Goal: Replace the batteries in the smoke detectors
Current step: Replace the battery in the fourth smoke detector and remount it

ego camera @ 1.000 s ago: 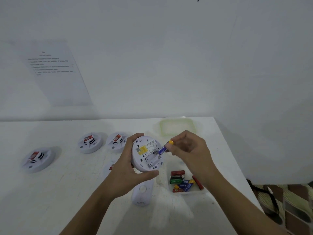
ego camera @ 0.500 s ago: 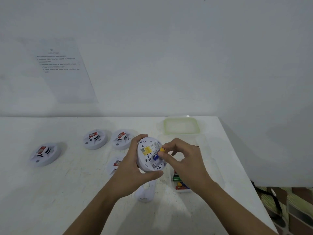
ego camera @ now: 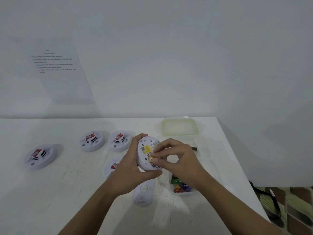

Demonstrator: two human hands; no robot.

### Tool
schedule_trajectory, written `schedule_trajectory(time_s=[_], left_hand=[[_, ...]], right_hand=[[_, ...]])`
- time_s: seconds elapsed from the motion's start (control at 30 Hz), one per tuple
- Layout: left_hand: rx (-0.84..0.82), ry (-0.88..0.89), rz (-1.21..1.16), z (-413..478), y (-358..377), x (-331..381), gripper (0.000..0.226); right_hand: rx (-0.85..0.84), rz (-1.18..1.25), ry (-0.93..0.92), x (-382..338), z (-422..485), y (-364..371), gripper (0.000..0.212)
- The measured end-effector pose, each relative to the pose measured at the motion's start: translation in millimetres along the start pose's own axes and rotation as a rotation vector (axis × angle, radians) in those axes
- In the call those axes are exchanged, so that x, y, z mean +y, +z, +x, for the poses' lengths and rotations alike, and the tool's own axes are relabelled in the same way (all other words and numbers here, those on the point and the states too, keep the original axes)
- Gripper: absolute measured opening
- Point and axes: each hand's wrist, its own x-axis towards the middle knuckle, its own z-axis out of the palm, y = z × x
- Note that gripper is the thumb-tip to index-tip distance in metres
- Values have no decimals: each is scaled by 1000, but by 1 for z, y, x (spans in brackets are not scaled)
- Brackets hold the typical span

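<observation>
Nearest, a white round cover [ego camera: 143, 192] lies flat on the tabletop [ego camera: 50, 192]. Just right of it, a clear box [ego camera: 186, 194] holds loose batteries [ego camera: 181, 186] at its near end: green, purple, red and yellow, their print too blurred to read.

Above the cover, the left hand [ego camera: 128, 168] grips the smoke detector [ego camera: 144, 160] by its rim, tilted with its back to the camera. A yellow sticker [ego camera: 146, 148] there carries print too small to read. The right hand [ego camera: 179, 160] pinches a yellow-ended battery [ego camera: 150, 159] against the detector's back.

Behind the left hand, another detector [ego camera: 112, 166] is half hidden. Three more [ego camera: 40, 156] [ego camera: 92, 140] [ego camera: 120, 139] sit farther left, each with an illegible red label. A dark battery [ego camera: 194, 148] lies beyond the right hand; whether inside the box, I cannot tell. A green-rimmed lid [ego camera: 179, 127] rests at the tabletop's far edge. A printed sheet [ego camera: 59, 70] hangs on the wall, unreadable.
</observation>
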Motion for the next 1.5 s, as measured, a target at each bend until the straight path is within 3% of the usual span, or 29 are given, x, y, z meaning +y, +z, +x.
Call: schedule_trajectory(time_s=[0.17,0.5,0.67,0.83,0.9,1.0,1.2,1.33,1.5], left_hand=[[3,32,67,5,-1,2,95],[-85,66,177,12,-1,4,91],[-123,62,166,19,0,8,92],[-117,41,127,24,-2,5,93],[-91,25,127,23,-5,-1,94],[-46,-3,80,23,-10,-11,95],[-47,-16,56,36,-4,-17,98],[-62,-23,27,45,2,-16,89],[-78,-49,31,51,4,-20,90]], right_hand=[[92,98,253,0,7,-6,50],[69,134,393,12,13,-8,61],[61,116,409,15,16,-13,60],[23,190,397,14,22,-35,38],[61,90,399,16,24,-52,27],[74,-271,390,34,29,-79,14],[-339,-842,426,65,47,-94,9],[-362,-1011,441,80,55,-77,20],[-336,-997,454,95,58,-74,19]])
